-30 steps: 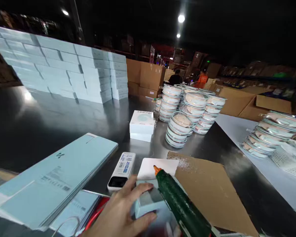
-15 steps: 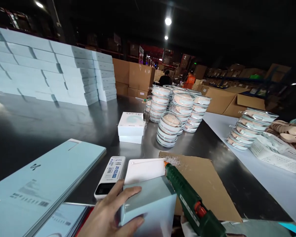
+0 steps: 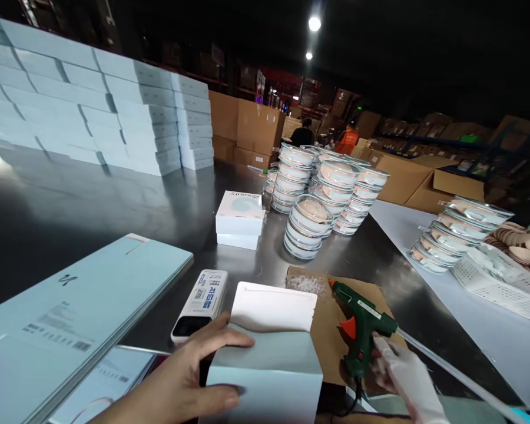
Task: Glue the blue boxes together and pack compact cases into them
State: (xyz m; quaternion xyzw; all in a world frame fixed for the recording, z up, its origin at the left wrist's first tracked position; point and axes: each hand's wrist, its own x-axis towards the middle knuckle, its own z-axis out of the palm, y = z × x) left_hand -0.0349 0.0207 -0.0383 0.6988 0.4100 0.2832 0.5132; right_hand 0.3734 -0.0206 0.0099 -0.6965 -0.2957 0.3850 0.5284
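My left hand (image 3: 189, 371) grips the left side of a light blue box (image 3: 265, 388), fingers on top and thumb on the near face. A white flap (image 3: 274, 306) with a notched edge stands up from the box's far side. To the right, a green hot glue gun (image 3: 362, 321) with an orange trigger is at the cardboard sheet (image 3: 300, 277), nozzle pointing left. My right hand (image 3: 401, 371), partly covered in white, has curled fingers at the back of the gun's handle; some fingertips are hidden. A clear glue stick (image 3: 450, 368) extends from the gun's rear.
Flat blue printed sheets (image 3: 92, 312) and a white power bank (image 3: 203, 300) lie left. Beyond are small white boxes (image 3: 238, 221), stacked clear round containers (image 3: 307, 229) and a wall of pale boxes (image 3: 83, 106). A white basket (image 3: 503, 288) stands right; people work behind.
The glue gun has left the flap's edge, moved right and turned, its nozzle now over the cardboard. My right hand has come into clearer view. The box and flap have turned slightly.
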